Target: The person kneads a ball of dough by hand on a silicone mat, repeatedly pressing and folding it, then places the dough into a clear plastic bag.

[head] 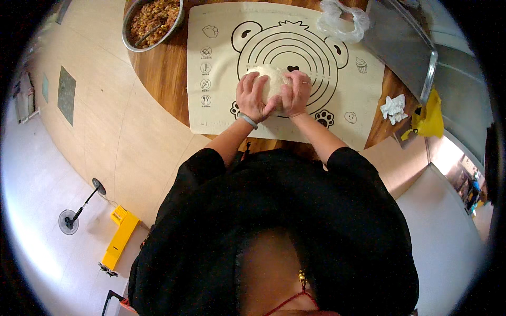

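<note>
A pale ball of dough (272,81) lies on a cream kneading mat (217,114) printed with a bear's face and rings. My left hand (252,94) grips the dough's left side, its fingers curled over the top; a light bangle is on the wrist. From the right, my right hand (295,93) holds the other side with bent fingers. Both thumbs come close together at the near side of the dough. The dough's underside is hidden.
A metal bowl of minced filling (155,23) with a utensil in it stands at the back left. Crumpled clear plastic (348,23) lies on the mat's back right, beside a metal tray (399,47). Crumpled white tissue (394,108) and a yellow bag (429,118) are at the right edge.
</note>
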